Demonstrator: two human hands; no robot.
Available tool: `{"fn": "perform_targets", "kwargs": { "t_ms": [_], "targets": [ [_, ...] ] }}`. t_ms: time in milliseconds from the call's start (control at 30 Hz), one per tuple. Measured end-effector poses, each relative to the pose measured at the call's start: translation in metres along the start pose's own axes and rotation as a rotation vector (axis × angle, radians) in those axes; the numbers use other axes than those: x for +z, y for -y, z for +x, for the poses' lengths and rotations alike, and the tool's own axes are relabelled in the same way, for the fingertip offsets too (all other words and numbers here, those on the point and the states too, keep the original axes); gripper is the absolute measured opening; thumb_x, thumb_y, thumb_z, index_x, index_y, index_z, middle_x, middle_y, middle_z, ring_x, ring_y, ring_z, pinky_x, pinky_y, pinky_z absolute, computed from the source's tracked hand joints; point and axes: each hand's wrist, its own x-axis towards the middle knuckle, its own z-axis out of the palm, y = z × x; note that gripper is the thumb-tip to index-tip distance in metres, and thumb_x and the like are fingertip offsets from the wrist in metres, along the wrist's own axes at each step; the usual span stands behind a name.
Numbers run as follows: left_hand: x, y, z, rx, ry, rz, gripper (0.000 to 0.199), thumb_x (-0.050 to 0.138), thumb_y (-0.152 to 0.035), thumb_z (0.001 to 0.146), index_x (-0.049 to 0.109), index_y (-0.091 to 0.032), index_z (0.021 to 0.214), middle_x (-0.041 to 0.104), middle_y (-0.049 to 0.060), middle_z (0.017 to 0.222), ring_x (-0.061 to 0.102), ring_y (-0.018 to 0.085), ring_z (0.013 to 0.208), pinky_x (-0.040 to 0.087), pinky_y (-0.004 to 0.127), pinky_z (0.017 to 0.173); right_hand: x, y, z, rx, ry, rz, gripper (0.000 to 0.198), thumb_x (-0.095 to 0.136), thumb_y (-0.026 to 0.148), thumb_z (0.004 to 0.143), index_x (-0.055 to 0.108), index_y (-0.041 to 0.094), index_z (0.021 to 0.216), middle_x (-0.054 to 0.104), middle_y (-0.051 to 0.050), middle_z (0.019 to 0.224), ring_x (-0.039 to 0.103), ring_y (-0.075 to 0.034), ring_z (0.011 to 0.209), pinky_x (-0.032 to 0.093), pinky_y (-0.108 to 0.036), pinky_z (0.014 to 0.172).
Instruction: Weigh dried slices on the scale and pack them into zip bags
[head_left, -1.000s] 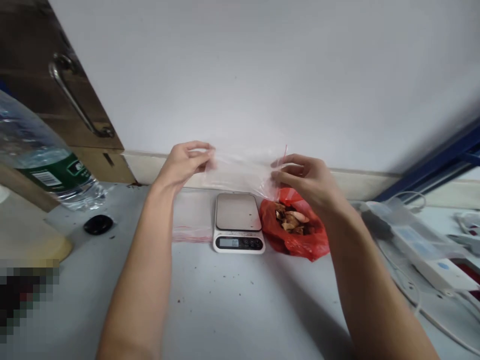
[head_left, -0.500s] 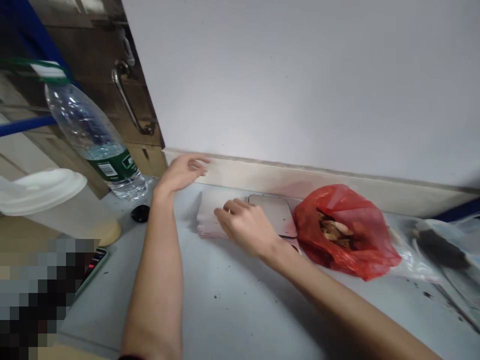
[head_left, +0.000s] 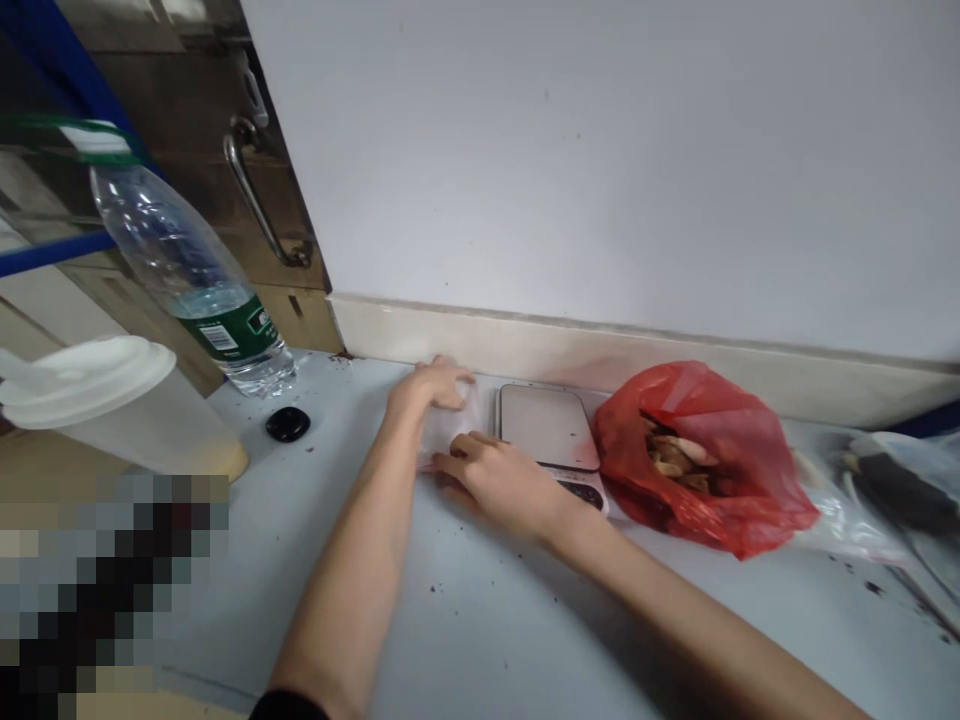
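Observation:
A stack of clear plastic bags lies on the grey table, between my two hands. My left hand grips its left and far edge, fingers curved over it. At the near edge, my right hand has its fingers curled against the bags; the fingertips are partly hidden. Just right of the stack stands a small kitchen scale with a bare metal plate, its control panel partly behind my right wrist. Beside the scale sits an open red plastic bag with brownish dried pieces in it.
At the left stand a water bottle with a green label and a lidded plastic cup. A round black object lies near them. Clear bags with dark contents lie far right. A white wall rises behind the table.
My left hand has come down and right from above the table's back edge onto the bag stack. My right hand has shifted slightly down and right, to the stack's near edge.

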Motion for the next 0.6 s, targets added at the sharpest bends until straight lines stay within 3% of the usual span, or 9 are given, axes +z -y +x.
{"fn": "perform_targets", "kwargs": {
  "t_ms": [133, 233, 300, 400, 500, 600],
  "targets": [
    [-0.013, -0.015, -0.012, 0.02, 0.033, 0.048, 0.075, 0.064, -0.022, 0.083, 0.05, -0.033, 0.156, 0.046, 0.01, 0.164, 0.051, 0.035, 0.145, 0.046, 0.044, 0.114, -0.039, -0.019, -0.044, -0.073, -0.105, 0.203, 0.038, 0.063, 0.021, 0.098, 0.071, 0.025, 0.135, 0.074, -0.009, 0.128, 0.074, -0.024, 0.105, 0.057, -0.035, 0.089],
    [-0.027, -0.028, -0.024, 0.098, -0.012, 0.066, 0.074, 0.057, -0.024, 0.091, 0.038, -0.027, 0.162, 0.042, 0.009, 0.167, 0.047, 0.027, 0.149, 0.039, 0.039, 0.12, -0.073, -0.044, -0.09, 0.014, -0.278, 0.247, 0.032, 0.06, 0.027, 0.1, 0.074, 0.023, 0.129, 0.078, -0.007, 0.121, 0.075, -0.022, 0.102, 0.057, -0.034, 0.09],
    [-0.034, -0.039, -0.033, 0.174, -0.073, 0.062, 0.072, 0.054, -0.029, 0.094, 0.036, -0.027, 0.163, 0.04, 0.008, 0.168, 0.045, 0.027, 0.15, 0.038, 0.039, 0.121, -0.092, -0.065, -0.122, 0.139, -0.386, 0.223, 0.034, 0.058, 0.036, 0.099, 0.076, 0.022, 0.125, 0.08, -0.008, 0.118, 0.076, -0.023, 0.101, 0.059, -0.035, 0.088],
    [-0.039, -0.063, -0.043, 0.464, -0.165, -0.147, 0.064, 0.056, -0.04, 0.094, 0.049, -0.029, 0.156, 0.059, 0.005, 0.155, 0.063, 0.025, 0.13, 0.051, 0.035, 0.107, -0.108, -0.1, -0.163, 0.396, -0.443, 0.219, 0.038, 0.06, 0.042, 0.094, 0.077, 0.023, 0.122, 0.082, -0.008, 0.108, 0.076, -0.025, 0.095, 0.061, -0.038, 0.085],
    [-0.033, -0.096, -0.044, 0.719, -0.216, -0.295, 0.05, 0.058, -0.034, 0.092, 0.065, -0.026, 0.14, 0.073, 0.004, 0.134, 0.07, 0.023, 0.114, 0.055, 0.032, 0.096, -0.111, -0.135, -0.197, 0.724, -0.518, 0.203, 0.037, 0.064, 0.039, 0.089, 0.077, 0.025, 0.121, 0.082, -0.007, 0.097, 0.076, -0.025, 0.085, 0.06, -0.04, 0.081],
    [-0.021, -0.131, -0.039, 0.891, -0.286, -0.344, 0.031, 0.056, -0.026, 0.093, 0.076, -0.023, 0.117, 0.078, 0.003, 0.119, 0.072, 0.021, 0.103, 0.055, 0.032, 0.092, -0.105, -0.166, -0.223, 0.991, -0.456, 0.25, 0.03, 0.07, 0.036, 0.084, 0.078, 0.024, 0.111, 0.081, -0.009, 0.095, 0.075, -0.026, 0.08, 0.06, -0.041, 0.077]
  ]
}}
